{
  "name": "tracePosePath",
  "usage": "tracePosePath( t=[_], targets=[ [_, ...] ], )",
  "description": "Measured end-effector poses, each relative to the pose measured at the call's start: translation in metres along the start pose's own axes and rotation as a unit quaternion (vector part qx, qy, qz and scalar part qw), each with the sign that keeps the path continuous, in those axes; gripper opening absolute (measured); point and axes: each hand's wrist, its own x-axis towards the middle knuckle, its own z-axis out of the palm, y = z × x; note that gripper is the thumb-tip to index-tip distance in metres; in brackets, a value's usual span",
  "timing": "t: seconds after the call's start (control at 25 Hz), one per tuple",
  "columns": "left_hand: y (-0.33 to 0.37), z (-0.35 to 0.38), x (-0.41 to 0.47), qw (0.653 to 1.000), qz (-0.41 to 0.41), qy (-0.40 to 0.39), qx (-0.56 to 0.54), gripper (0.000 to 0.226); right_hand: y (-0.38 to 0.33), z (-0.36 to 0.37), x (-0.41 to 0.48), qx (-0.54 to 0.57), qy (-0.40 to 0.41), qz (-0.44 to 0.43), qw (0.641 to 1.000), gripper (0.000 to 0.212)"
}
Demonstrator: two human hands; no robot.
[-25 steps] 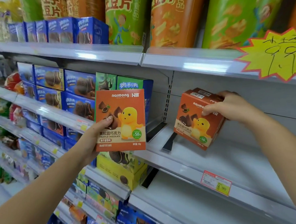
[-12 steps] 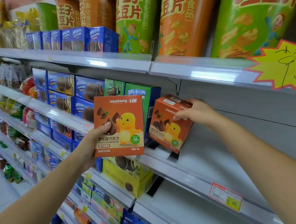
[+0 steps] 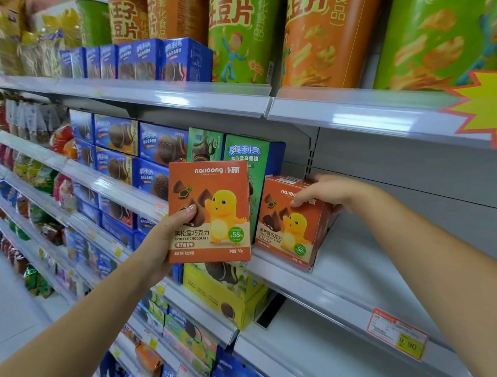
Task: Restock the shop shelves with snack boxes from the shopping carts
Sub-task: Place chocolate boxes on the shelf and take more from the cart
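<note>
The grey shelf (image 3: 366,275) ran across your view from nine to four o'clock, with tall orange and green snack tubs (image 3: 327,39) lined on the board above it at twelve. Stacked blue biscuit boxes (image 3: 157,143) packed the bay at ten o'clock, ending in a green box (image 3: 248,165) that walled off the left of your working spot. A yellow box (image 3: 216,290) sat one level down, at six. A yellow star sign (image 3: 487,114) hung at two o'clock, and a red-and-yellow price tag (image 3: 396,336) sat on the shelf lip at four.

The shelved orange box (image 3: 291,228) stood on its base on the shelf, just at three o'clock of the green box. Your right hand (image 3: 325,191) lay over its top, fingers bent down onto the front face, gripping it. Your left hand (image 3: 164,241) gripped the held orange box (image 3: 211,215) in the air at centre, thumb pressed on its front.

A second before, the shelved orange box was tilted and farther toward three o'clock in the bay. The held orange box had barely shifted.

The held orange box covered the seam between the shelved one and the green box, so contact there could not be judged. Your right thumb was hidden, the star sign was cut by the frame edge, and the tag's small print was blurred.
</note>
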Motion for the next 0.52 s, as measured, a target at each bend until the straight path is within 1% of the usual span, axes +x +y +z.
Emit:
tracePosePath(
  t=[0.04, 0.08, 0.12, 0.16, 0.24, 0.36, 0.44, 0.52],
  targets=[
    [0.000, 0.000, 0.000, 1.000, 0.000, -0.003, 0.000, 0.029, 0.002, 0.001, 0.001, 0.013, -0.001, -0.013, 1.000, 0.078],
    [0.001, 0.001, 0.000, 1.000, 0.001, -0.011, 0.002, 0.033, 0.006, 0.002, 0.002, 0.031, 0.002, -0.023, 0.999, 0.087],
    [0.001, 0.001, 0.000, 1.000, 0.004, -0.026, 0.011, 0.038, 0.012, 0.004, 0.001, 0.051, 0.010, -0.033, 0.998, 0.091],
    [0.001, 0.002, -0.001, 0.999, 0.007, -0.037, 0.017, 0.038, 0.016, 0.007, -0.001, 0.070, 0.022, -0.046, 0.996, 0.090],
    [0.002, 0.003, 0.000, 0.999, 0.012, -0.040, 0.009, 0.023, 0.024, 0.012, -0.003, 0.106, 0.053, -0.066, 0.991, 0.083],
    [0.002, 0.005, 0.003, 0.999, 0.018, -0.039, 0.008, 0.022, 0.027, 0.018, 0.001, 0.124, 0.083, -0.074, 0.986, 0.076],
    [0.004, 0.007, 0.004, 0.999, 0.023, -0.044, 0.011, 0.022, 0.029, 0.021, 0.004, 0.115, 0.109, -0.074, 0.985, 0.079],
    [0.002, 0.009, 0.005, 0.999, 0.021, -0.039, 0.011, 0.024, 0.037, 0.027, 0.005, 0.117, 0.135, -0.078, 0.981, 0.087]
  ],
)
